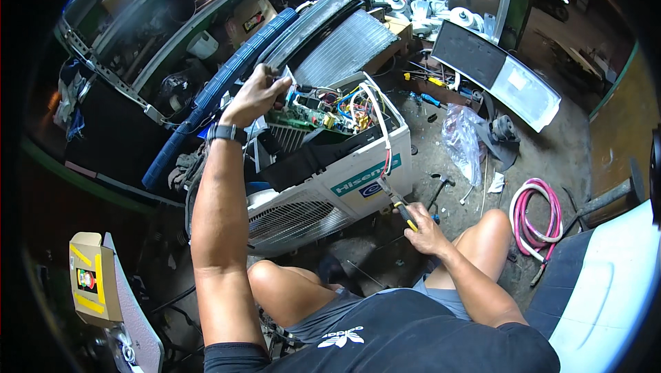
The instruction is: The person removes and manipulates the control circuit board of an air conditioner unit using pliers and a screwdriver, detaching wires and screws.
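Observation:
In front of me stands a white air conditioner outdoor unit (pixel 329 201) with its top off. A green circuit board (pixel 303 118) with many coloured wires lies in its upper part, over a black plastic tray (pixel 323 153). My left hand (pixel 260 96) is closed at the board's left end; what its fingers hold is hidden. My right hand (pixel 423 230) grips pliers (pixel 402 213) with yellow and black handles, their jaws pointing up toward the unit's front corner. A white cable (pixel 383 122) hangs over that corner, its thin wire ends close above the jaws.
A hammer (pixel 438 190) and a clear plastic bag (pixel 463 142) lie on the floor at right, near a coiled pink hose (pixel 529 215). Screwdrivers (pixel 430 100) and a white panel (pixel 527 91) are farther back. A cardboard box (pixel 88 307) stands at left.

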Demonstrator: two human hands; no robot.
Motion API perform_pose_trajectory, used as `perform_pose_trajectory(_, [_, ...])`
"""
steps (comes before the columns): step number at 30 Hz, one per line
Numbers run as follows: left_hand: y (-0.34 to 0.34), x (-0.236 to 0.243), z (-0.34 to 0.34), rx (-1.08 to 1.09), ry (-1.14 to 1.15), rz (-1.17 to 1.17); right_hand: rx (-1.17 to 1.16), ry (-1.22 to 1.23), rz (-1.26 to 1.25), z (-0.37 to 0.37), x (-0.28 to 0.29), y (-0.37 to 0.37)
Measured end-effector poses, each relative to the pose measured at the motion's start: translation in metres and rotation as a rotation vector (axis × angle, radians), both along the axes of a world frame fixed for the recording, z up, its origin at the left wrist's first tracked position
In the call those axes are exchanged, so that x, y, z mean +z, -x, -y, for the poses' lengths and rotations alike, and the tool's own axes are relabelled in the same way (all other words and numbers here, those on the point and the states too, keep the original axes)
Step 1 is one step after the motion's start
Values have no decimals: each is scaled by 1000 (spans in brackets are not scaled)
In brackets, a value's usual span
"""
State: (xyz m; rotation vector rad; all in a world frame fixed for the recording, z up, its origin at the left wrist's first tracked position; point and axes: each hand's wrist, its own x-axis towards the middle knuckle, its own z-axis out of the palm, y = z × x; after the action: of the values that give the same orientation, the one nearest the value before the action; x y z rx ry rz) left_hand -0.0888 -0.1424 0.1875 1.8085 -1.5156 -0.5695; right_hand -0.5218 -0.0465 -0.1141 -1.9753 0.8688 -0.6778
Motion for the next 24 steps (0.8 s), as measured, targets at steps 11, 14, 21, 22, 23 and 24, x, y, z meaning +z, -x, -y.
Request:
perform_pose_trajectory(11, [28, 31, 76, 82, -173, 271, 87, -98, 262, 1, -38, -11])
perform_pose_trajectory(14, [54, 35, 70, 204, -82, 16, 74, -183, 276, 9, -45, -5])
perform_pose_trajectory(21, [-6, -31, 5, 158, 49, -699, 142, -306, 314, 1, -51, -21])
perform_pose_trajectory(22, [-30, -35, -12, 200, 139, -718, 192, -355, 336, -10, -44, -34])
perform_pose_trajectory(23, [-18, -39, -10, 192, 134, -724, 181, -355, 333, -5, -46, -33])
perform_pose_trajectory(24, [-1, -44, -15, 109, 123, -585, 161, -381, 333, -1, -48, -31])
